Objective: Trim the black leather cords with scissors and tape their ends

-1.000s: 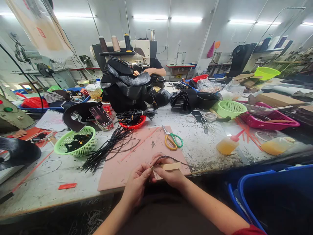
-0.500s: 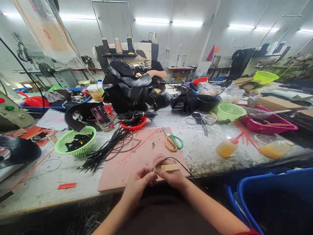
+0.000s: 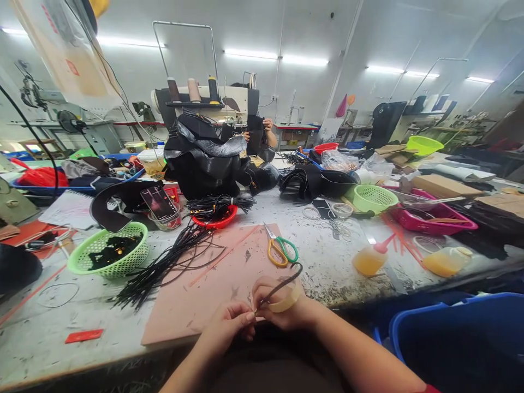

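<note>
Just over the near edge of the pink board (image 3: 164, 311), my two hands meet at one end of a black braided cord (image 3: 282, 284). My left hand (image 3: 233, 322) is closed, its thumb and finger pinching the cord's near end. Closed as well, my right hand (image 3: 278, 303) grips the cord beside those fingertips, and the free length curves up past its knuckles. A pale yellow band (image 3: 289, 301), like a roll of tape, lies against the right hand. Scissors (image 3: 282, 251) with one orange and one green handle rest beyond it.
Left of the board lie a bundle of black cords (image 3: 164, 267) and a green basket (image 3: 135, 261) of black pieces. A red bowl (image 3: 221, 219) holds more cords. Glue bottles (image 3: 370, 259) stand at right, above a blue bin (image 3: 458, 308). A co-worker's hand (image 3: 268, 125) shows opposite.
The cord's free length now arcs upward instead of hanging to the right. My hands sit slightly lower in view. The co-worker has raised a black piece.
</note>
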`<move>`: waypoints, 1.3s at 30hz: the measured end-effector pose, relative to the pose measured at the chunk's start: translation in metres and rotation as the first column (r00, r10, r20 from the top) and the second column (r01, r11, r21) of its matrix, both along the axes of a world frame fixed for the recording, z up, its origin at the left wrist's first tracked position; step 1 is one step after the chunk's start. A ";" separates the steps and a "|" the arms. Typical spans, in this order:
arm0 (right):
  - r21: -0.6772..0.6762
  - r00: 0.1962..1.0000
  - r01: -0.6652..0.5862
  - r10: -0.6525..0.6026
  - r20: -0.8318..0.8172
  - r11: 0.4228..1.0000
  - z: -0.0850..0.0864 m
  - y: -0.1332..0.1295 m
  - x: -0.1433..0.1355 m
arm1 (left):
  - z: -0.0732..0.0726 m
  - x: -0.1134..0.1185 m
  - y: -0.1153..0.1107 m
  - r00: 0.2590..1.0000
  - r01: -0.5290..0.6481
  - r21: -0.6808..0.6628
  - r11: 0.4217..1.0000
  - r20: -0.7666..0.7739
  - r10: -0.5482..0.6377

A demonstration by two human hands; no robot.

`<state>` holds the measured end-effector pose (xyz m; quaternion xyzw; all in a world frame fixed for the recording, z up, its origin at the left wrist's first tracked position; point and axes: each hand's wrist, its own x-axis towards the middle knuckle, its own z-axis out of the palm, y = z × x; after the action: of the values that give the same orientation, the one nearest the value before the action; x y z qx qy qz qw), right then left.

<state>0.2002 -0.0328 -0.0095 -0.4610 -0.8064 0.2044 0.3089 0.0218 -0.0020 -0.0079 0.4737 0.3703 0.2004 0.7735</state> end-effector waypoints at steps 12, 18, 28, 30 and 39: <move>-0.122 0.562 0.780 -0.602 0.567 0.613 -0.034 0.039 0.136 | -0.013 0.003 0.030 0.888 -0.454 -0.136 0.881 -0.154 0.433; -0.032 0.341 0.907 -0.687 0.642 0.420 -0.035 0.041 0.149 | -0.012 -0.003 0.033 0.891 -0.402 0.028 0.915 -0.220 0.398; -0.201 0.712 0.686 -0.590 0.379 0.699 -0.056 0.053 0.089 | -0.016 -0.006 0.034 0.868 -0.485 -0.022 0.874 -0.137 0.478; -0.240 0.710 0.701 -0.627 0.320 0.672 -0.057 0.053 0.087 | -0.013 -0.008 0.032 0.867 -0.489 -0.016 0.872 -0.117 0.484; -0.421 0.945 0.256 -0.317 -0.081 0.870 -0.021 0.002 0.041 | -0.006 -0.021 0.033 0.836 -0.549 0.037 0.835 -0.006 0.549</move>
<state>0.2412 -0.0309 -0.0300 -0.6132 -0.6439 0.3519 0.2924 0.0012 0.0311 -0.0136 0.3625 0.4932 0.4160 0.6725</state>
